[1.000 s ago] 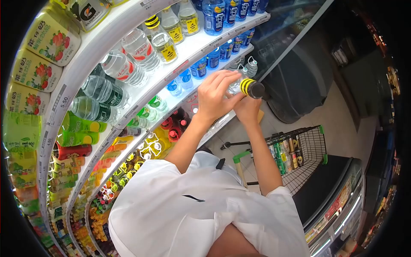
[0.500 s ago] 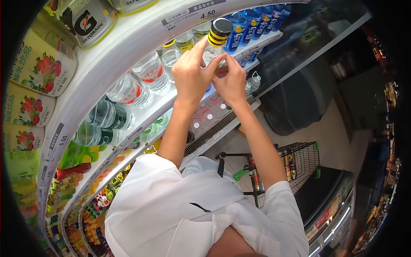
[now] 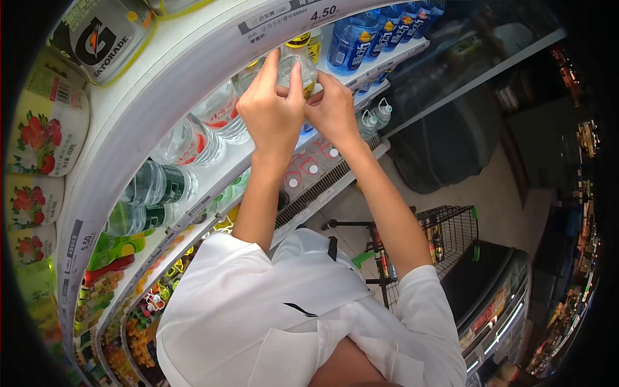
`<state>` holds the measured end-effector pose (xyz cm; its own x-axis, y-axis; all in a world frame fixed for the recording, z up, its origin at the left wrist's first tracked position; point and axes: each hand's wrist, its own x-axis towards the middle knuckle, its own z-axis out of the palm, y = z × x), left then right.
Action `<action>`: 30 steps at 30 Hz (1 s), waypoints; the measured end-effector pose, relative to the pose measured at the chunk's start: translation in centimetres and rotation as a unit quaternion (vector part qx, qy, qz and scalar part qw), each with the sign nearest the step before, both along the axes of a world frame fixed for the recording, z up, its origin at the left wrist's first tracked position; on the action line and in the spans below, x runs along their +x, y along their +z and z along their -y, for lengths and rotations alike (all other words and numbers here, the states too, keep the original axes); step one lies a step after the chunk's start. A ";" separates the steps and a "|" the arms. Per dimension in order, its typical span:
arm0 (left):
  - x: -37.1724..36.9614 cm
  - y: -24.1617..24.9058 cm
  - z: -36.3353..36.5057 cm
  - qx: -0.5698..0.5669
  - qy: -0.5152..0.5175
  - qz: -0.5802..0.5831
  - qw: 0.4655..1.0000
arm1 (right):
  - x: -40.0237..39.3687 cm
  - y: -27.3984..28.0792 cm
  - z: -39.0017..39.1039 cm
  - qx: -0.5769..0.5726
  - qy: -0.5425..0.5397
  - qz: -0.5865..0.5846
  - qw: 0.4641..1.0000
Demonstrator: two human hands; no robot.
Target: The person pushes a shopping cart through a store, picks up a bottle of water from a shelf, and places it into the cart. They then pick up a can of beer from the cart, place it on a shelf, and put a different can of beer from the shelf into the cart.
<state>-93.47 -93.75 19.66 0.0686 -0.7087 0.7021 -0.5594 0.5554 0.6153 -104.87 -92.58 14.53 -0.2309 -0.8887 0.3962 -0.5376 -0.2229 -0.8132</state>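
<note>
A clear bottle (image 3: 298, 67) with a yellow band near its top stands among other bottles on the shelf. My left hand (image 3: 271, 116) is against its left and near side, index finger and thumb pointing up along it. My right hand (image 3: 333, 113) is closed at the bottle's lower right, fingertips close to my left hand. The bottle's base and some fingertips are hidden behind the hands. Just right stand blue-labelled bottles (image 3: 349, 44); left of my left hand are clear bottles with red print (image 3: 216, 109).
A curved white shelf edge (image 3: 161, 80) with price tags arches above the hands. Large Gatorade bottles (image 3: 109, 42) and strawberry-printed bottles (image 3: 48, 138) sit on the upper shelf at left. Behind my right arm stands a wire shopping cart (image 3: 454, 232) holding cans.
Both hands have shifted slightly left and down in view. The black cap with yellow stripes, which stood out above my fingers, is no longer visible; the bottle between my hands sits under the upper shelf.
</note>
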 end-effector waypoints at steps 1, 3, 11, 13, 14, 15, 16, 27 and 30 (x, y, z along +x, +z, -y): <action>0.3 0.1 -0.3 0.003 0.000 0.001 1.000 | 0.0 -0.1 0.0 0.006 0.009 0.002 1.000; 0.7 0.3 -0.8 0.063 -0.025 -0.005 0.998 | -0.1 0.0 0.1 0.013 0.018 0.005 1.000; 1.7 -0.9 -0.1 0.022 -0.052 0.048 0.997 | -0.6 0.5 0.0 0.021 0.062 0.024 0.998; 1.8 -0.7 -0.2 0.017 -0.050 0.065 0.996 | -0.6 0.5 0.1 0.020 0.062 0.016 0.998; 1.8 -0.3 -0.4 0.033 -0.067 0.049 0.996 | -0.6 0.4 0.2 0.020 0.062 0.009 0.998; 1.8 0.0 -0.6 0.049 -0.084 0.034 0.995 | -0.6 0.3 0.3 0.021 0.061 0.010 0.998; 1.7 -0.1 -0.7 0.049 -0.085 0.035 0.995 | -0.5 0.1 0.4 0.018 0.062 0.006 0.998; 0.6 -1.3 -3.1 0.091 -0.105 0.040 0.990 | -0.4 -0.3 1.3 0.029 0.069 0.020 0.997; 0.4 -1.8 -3.0 0.071 -0.097 0.060 0.991 | -0.5 -0.4 1.2 0.021 0.077 0.017 0.997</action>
<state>-93.05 -90.75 17.85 -0.1561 -0.7922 0.5900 -0.5246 0.5726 0.6300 -105.33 -93.82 14.11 -0.1029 -0.9303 0.3521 -0.4717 -0.2661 -0.8407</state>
